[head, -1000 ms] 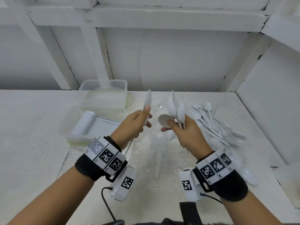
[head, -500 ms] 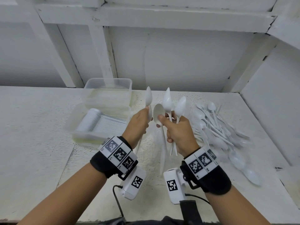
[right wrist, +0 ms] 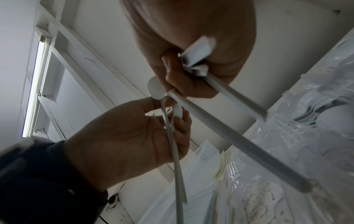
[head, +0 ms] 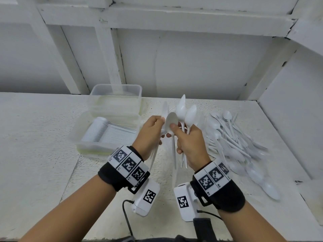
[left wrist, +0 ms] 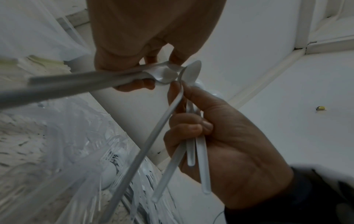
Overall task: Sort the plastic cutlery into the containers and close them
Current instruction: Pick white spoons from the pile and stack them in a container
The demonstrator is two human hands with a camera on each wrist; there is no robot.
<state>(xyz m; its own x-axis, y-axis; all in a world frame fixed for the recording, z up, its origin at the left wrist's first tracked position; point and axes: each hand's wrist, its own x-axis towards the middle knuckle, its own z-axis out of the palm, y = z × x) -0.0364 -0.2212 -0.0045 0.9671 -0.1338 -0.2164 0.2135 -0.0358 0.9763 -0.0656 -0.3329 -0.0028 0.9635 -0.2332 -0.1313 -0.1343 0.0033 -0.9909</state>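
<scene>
My right hand (head: 172, 130) grips a fan of white plastic spoons (head: 185, 112) by their handles, bowls up. Its thumb presses on the nearest spoon (head: 171, 121). My left hand (head: 161, 123) holds its own white spoons (left wrist: 76, 84) upright, right against that nearest one. In the right wrist view the left hand (right wrist: 168, 109) pinches a spoon's neck below the bowl (right wrist: 155, 89), under the right hand (right wrist: 184, 72). Both hands are raised above the table. A clear container (head: 83, 144) at the left holds a neat row of stacked white cutlery.
Behind it stands a second clear container (head: 115, 89). A loose pile of white spoons (head: 232, 142) covers the table on the right, up to the side wall. Clear plastic forks (left wrist: 107, 159) lie under the hands. A white wall closes the back.
The hands have come together and risen. The left hand's spoon, held apart a second ago, now meets the nearest spoon in the right hand's bunch.
</scene>
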